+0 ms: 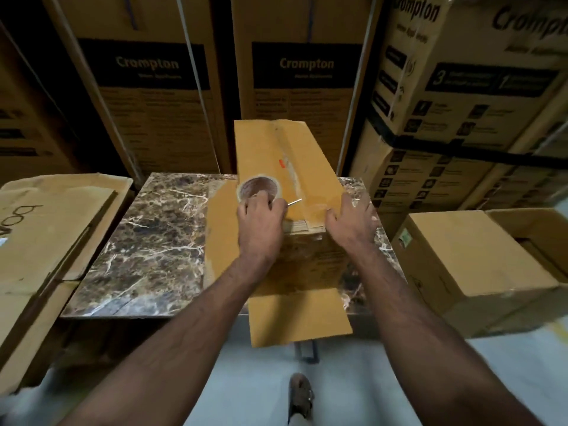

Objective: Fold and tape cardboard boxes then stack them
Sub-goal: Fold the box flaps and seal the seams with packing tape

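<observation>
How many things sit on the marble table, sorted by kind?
Cardboard box, flaps partly folded: 1
Tape roll, held on the box by the left hand: 1
Total: 2
The right hand presses the box's top.

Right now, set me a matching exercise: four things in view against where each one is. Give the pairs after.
Things:
1. tape roll
2. right hand
3. open carton
4. marble table

Places:
A. on the floor, right of the table
B. under the box being taped
C. gripped by the left hand, on the box top
D. pressing flat on the right part of the box's top

Pairs: 1-C, 2-D, 3-A, 4-B
</observation>
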`<state>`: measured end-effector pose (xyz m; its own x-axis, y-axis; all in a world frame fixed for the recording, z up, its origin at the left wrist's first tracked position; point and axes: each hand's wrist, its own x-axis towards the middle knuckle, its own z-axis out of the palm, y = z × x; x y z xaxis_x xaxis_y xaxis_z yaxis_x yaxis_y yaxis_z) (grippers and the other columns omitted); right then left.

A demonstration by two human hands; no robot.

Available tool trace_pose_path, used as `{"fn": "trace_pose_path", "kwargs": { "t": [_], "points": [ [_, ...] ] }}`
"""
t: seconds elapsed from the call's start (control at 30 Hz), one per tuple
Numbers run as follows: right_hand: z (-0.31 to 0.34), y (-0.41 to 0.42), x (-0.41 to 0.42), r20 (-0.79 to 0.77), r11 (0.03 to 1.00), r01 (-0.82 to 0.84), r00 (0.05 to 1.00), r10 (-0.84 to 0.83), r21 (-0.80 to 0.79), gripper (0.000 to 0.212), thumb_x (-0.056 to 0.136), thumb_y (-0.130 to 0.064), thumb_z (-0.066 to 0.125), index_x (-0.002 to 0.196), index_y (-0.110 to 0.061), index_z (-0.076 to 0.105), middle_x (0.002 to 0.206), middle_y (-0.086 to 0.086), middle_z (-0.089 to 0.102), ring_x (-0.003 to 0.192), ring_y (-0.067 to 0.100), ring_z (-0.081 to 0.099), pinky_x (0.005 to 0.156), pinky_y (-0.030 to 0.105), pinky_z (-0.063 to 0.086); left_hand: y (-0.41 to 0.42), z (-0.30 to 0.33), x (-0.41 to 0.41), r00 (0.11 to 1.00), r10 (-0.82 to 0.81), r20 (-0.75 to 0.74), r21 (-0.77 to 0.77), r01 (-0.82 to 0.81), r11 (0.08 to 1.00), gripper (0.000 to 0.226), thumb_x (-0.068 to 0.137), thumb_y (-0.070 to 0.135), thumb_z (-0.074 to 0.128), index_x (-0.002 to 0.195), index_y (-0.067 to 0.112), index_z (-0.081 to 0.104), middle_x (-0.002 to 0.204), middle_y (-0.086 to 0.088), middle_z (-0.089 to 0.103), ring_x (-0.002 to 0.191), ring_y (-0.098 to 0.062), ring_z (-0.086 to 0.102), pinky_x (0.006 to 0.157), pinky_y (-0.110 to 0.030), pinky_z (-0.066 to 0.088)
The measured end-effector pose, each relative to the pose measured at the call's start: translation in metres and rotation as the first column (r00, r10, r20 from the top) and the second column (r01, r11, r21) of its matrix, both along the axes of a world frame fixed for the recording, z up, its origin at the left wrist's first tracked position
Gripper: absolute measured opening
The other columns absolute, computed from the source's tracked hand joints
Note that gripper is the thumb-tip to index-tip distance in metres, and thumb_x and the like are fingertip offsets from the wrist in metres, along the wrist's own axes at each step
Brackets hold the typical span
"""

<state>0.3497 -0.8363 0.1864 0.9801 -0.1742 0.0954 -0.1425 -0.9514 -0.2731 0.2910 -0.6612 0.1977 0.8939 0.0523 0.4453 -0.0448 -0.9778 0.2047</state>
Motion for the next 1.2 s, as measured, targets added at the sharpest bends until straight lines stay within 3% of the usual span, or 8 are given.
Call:
{"fn": "trace_pose_path", "kwargs": {
  "t": [0.2, 0.37, 0.47, 0.57, 0.73, 0.93, 1.03, 1.2],
  "points": [
    [0.026, 0.071, -0.086, -0.12, 0.951, -0.145, 0.986, 0.116, -0.272, 0.035, 0.101, -0.031, 0.05, 0.122, -0.008, 0.065, 0.122, 0.018, 0.062, 0.113, 0.036, 0.058, 0.079, 0.039, 0.052, 0.032, 0.005, -0.036, 0.992, 0.118, 0.04, 0.003, -0.118, 0.993, 0.026, 0.094, 0.02, 0.059, 0.12, 0.024, 0.065, 0.125, -0.009, 0.056, 0.118, -0.029, 0.049, 0.104, -0.049, 0.032],
    [0.052, 0.122, -0.1, -0.168, 0.949, -0.311, 0.934, 0.317, 0.058, 0.023, 0.101, -0.022, 0.051, 0.108, -0.009, 0.069, 0.1, 0.011, 0.064, 0.093, 0.029, 0.061, 0.072, 0.032, 0.047, 0.045, 0.007, -0.052, 0.969, 0.244, -0.033, -0.183, -0.246, 0.952, 0.025, 0.099, 0.021, 0.051, 0.119, 0.025, 0.065, 0.129, -0.009, 0.052, 0.124, -0.027, 0.043, 0.111, -0.049, 0.022],
    [0.038, 0.085, -0.071, 0.008, 0.954, -0.299, 0.954, 0.298, 0.04, 0.033, 0.102, -0.035, 0.049, 0.129, -0.021, 0.06, 0.126, 0.009, 0.058, 0.119, 0.029, 0.053, 0.093, 0.04, 0.047, 0.049, 0.009, -0.07, 0.946, 0.321, -0.041, -0.171, -0.323, 0.931, 0.03, 0.093, 0.025, 0.064, 0.123, 0.025, 0.063, 0.131, -0.007, 0.05, 0.127, -0.026, 0.041, 0.114, -0.049, 0.017],
    [0.012, 0.07, -0.052, -0.077, 0.922, -0.382, 0.923, 0.378, -0.06, 0.056, 0.103, -0.055, 0.033, 0.154, -0.031, 0.033, 0.161, 0.012, 0.028, 0.148, 0.033, 0.023, 0.12, 0.056, 0.016, 0.055, 0.003, -0.08, 0.943, 0.332, 0.01, -0.161, -0.327, 0.931, 0.032, 0.09, 0.023, 0.069, 0.122, 0.024, 0.062, 0.129, -0.006, 0.051, 0.125, -0.025, 0.043, 0.115, -0.047, 0.015],
    [-0.012, 0.102, -0.075, 0.074, 0.933, -0.324, 0.938, 0.338, -0.157, 0.064, 0.103, -0.059, 0.021, 0.153, -0.022, 0.035, 0.158, 0.015, 0.033, 0.143, 0.033, 0.03, 0.115, 0.053, 0.024, 0.078, -0.011, -0.076, 0.977, 0.211, 0.033, -0.082, -0.208, 0.975, 0.043, 0.085, 0.026, 0.073, 0.125, 0.022, 0.06, 0.134, -0.008, 0.051, 0.129, -0.026, 0.042, 0.117, -0.052, 0.017],
    [0.008, 0.13, -0.08, -0.054, 0.789, -0.561, 0.822, 0.567, -0.248, 0.064, 0.099, -0.064, 0.03, 0.149, -0.025, 0.041, 0.148, 0.009, 0.043, 0.132, 0.03, 0.039, 0.106, 0.054, 0.031, 0.158, -0.012, -0.033, 0.98, 0.2, 0.012, 0.134, -0.199, 0.971, 0.042, 0.086, 0.037, 0.073, 0.121, 0.021, 0.059, 0.132, -0.013, 0.051, 0.128, -0.032, 0.042, 0.116, -0.058, 0.024],
    [0.019, 0.112, -0.06, 0.005, 0.787, -0.616, 0.787, 0.617, -0.034, 0.048, 0.102, -0.05, 0.044, 0.143, -0.026, 0.052, 0.141, 0.006, 0.051, 0.131, 0.028, 0.042, 0.105, 0.05, 0.03, 0.165, -0.014, -0.023, 0.948, 0.316, 0.041, 0.066, -0.318, 0.946, 0.036, 0.091, 0.031, 0.067, 0.125, 0.018, 0.06, 0.134, -0.014, 0.051, 0.129, -0.033, 0.042, 0.117, -0.056, 0.019],
    [0.002, 0.041, -0.013, -0.1, 0.918, -0.361, 0.932, 0.348, -0.162, 0.072, 0.097, -0.071, 0.028, 0.159, -0.039, 0.012, 0.168, 0.015, 0.004, 0.154, 0.035, 0.004, 0.119, 0.062, -0.002, 0.12, -0.017, -0.013, 0.953, 0.265, 0.144, -0.08, -0.255, 0.964, 0.035, 0.081, 0.022, 0.079, 0.113, 0.017, 0.066, 0.121, -0.011, 0.057, 0.12, -0.031, 0.048, 0.113, -0.055, 0.024]
  ]
}}
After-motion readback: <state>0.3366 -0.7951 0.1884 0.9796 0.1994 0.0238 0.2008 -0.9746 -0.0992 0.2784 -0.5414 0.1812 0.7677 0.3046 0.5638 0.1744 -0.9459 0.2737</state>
